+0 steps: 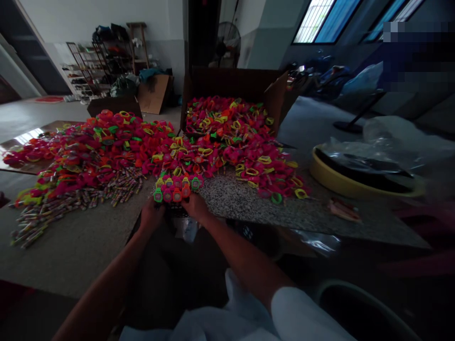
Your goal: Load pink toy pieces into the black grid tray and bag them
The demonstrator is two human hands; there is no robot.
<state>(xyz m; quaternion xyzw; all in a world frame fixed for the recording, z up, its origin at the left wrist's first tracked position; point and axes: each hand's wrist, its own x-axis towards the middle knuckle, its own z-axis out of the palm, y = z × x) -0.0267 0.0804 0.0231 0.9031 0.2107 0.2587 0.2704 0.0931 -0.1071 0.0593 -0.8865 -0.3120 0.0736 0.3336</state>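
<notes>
My left hand and my right hand grip the two sides of a dark tray at the table's near edge. Toy watches in green, pink, orange and yellow stand on it in neat rows, faces toward me. The fingers are partly hidden in shadow. Just beyond lies a large loose heap of similar bright toy watches, spreading left and right. Thin patterned sticks, like wrapped candy rolls, lie along the heap's left front.
An open cardboard box behind the heap spills more watches. To the right are a yellow basin with clear plastic bags on it and a small pinkish packet. The speckled tabletop ends close to my body.
</notes>
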